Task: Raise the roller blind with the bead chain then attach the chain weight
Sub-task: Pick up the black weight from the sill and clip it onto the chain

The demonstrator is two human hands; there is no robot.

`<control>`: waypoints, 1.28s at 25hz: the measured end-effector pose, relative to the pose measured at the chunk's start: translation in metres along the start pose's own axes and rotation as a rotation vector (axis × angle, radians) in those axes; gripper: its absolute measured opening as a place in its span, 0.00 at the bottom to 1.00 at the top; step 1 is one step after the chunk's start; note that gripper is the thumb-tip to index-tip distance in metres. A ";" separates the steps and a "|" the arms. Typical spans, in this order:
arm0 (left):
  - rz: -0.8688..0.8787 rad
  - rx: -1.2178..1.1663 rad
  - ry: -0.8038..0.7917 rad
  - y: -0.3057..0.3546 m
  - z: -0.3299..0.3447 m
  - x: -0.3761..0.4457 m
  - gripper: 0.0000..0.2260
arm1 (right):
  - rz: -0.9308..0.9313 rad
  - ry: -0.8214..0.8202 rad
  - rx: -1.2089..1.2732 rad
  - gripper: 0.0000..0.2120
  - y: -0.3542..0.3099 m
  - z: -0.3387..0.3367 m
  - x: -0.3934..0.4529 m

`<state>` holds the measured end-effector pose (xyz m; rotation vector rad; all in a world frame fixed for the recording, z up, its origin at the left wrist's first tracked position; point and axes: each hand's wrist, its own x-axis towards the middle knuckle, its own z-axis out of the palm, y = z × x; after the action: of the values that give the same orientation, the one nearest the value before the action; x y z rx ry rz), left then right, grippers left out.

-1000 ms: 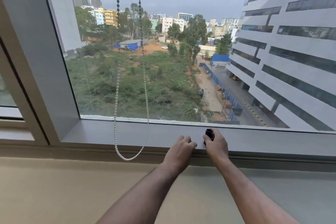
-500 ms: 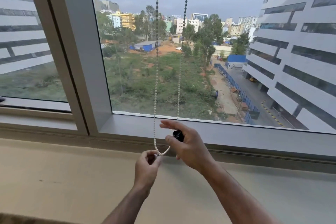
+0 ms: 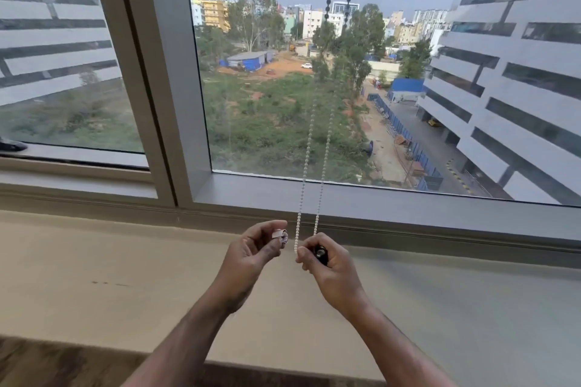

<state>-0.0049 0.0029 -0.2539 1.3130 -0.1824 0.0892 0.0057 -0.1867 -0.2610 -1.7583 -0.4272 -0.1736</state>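
The blind is nowhere to be seen across the glass, so the raise is judged done; since a second ago, when both hands were down at the window frame (image 3: pixel 408 207) and the small black chain weight (image 3: pixel 321 252) was being picked off it, the weight has been lifted clear and carried to the bead chain (image 3: pixel 306 151); the chain's bottom loop, pinched by the left hand half a second back, is now tucked into the right hand (image 3: pixel 330 264), whose fingers are curled round both weight and loop; the left hand (image 3: pixel 251 256) has been shifted just left of the strands, its thumb and fingertips pinched on a small pale piece, perhaps part of the weight, though that cannot be told; the attaching step is therefore judged under way, not finished; the work is held above the beige sill (image 3: pixel 125 261), near its far edge under the frame; open sill is left on both sides, and the two strands hang straight and free above the hands.
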 end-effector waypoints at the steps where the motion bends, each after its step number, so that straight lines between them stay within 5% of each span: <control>1: 0.000 0.033 -0.033 0.001 0.001 -0.001 0.12 | 0.000 0.010 -0.003 0.05 0.000 0.000 -0.002; 17: -0.016 0.328 -0.335 0.016 0.023 -0.003 0.09 | 0.013 0.106 0.011 0.04 -0.002 -0.014 -0.039; 25: 0.000 0.098 -0.385 0.015 0.044 -0.012 0.12 | 0.208 0.073 0.462 0.04 -0.007 -0.011 -0.051; 32: 0.118 0.206 -0.403 0.027 0.062 -0.011 0.10 | 0.217 0.081 0.405 0.08 -0.012 -0.015 -0.058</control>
<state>-0.0253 -0.0493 -0.2149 1.5162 -0.6071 -0.0603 -0.0500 -0.2101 -0.2664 -1.3812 -0.1929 -0.0014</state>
